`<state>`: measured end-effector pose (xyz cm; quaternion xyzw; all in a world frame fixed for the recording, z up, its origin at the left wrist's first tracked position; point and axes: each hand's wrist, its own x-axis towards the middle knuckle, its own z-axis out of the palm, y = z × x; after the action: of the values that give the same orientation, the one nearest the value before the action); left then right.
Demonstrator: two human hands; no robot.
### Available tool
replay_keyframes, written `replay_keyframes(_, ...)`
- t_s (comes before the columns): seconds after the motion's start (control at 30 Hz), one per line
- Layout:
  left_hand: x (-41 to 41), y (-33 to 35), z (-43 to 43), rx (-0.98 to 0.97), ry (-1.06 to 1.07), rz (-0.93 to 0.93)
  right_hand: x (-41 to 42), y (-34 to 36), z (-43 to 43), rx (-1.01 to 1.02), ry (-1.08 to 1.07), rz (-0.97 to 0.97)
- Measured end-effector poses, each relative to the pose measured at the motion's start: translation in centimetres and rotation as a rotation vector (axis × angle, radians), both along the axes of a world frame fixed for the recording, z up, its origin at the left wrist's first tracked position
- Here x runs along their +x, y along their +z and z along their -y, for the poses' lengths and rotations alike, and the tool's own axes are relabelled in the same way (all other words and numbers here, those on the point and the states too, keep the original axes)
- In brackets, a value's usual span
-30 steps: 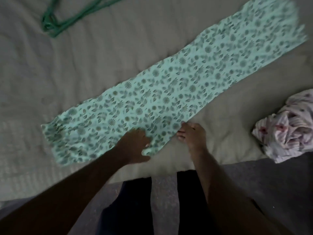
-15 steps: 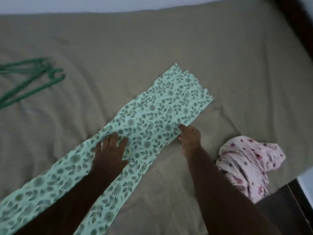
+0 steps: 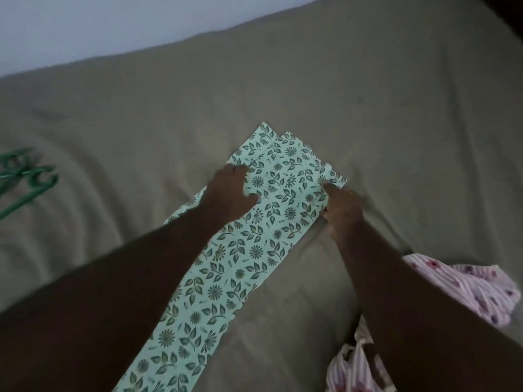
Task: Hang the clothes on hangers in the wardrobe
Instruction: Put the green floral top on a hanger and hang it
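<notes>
A bed (image 3: 368, 94) with an olive-grey cover fills the view, and a long folded strip of mint floral cloth (image 3: 271, 219) lies diagonally across its middle. The left hand (image 3: 230, 190) curls its fingers round the cloth's left edge; the right hand (image 3: 342, 207) lays a forefinger on the right edge, its grip unclear. Green hangers (image 3: 31, 185) lie far left, and a pink striped garment (image 3: 467, 290) lies under the right arm.

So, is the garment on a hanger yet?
No, the garment lies flat on the bed, and the hangers lie apart from it at the left edge of the view.
</notes>
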<state>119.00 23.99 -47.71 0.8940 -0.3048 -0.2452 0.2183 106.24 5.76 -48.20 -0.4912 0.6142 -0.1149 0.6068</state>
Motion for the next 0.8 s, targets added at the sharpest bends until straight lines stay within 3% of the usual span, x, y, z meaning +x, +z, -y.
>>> replay_keyframes(0.13,2.3,-0.1,5.8,-0.083,0.163,-0.169,0.3,-1.7,1.7,0.036,-0.009,0.004)
replay_keyframes(0.33,4.9,-0.4,9.1,0.1,0.101,-0.075,-0.2,-2.1,1.5,-0.068,-0.028,0.026)
replay_keyframes(0.47,4.6,1.0,8.0,-0.105,0.187,-0.162,-0.4,-0.3,1.6,-0.084,-0.015,0.109)
replay_keyframes(0.63,5.6,3.0,5.2,-0.297,0.243,-0.087,0.6,0.9,0.8,-0.012,0.081,0.222)
replay_keyframes(0.8,7.2,2.0,6.3,-0.143,0.282,-0.382,1.8,-0.5,0.3,0.002,0.198,0.06)
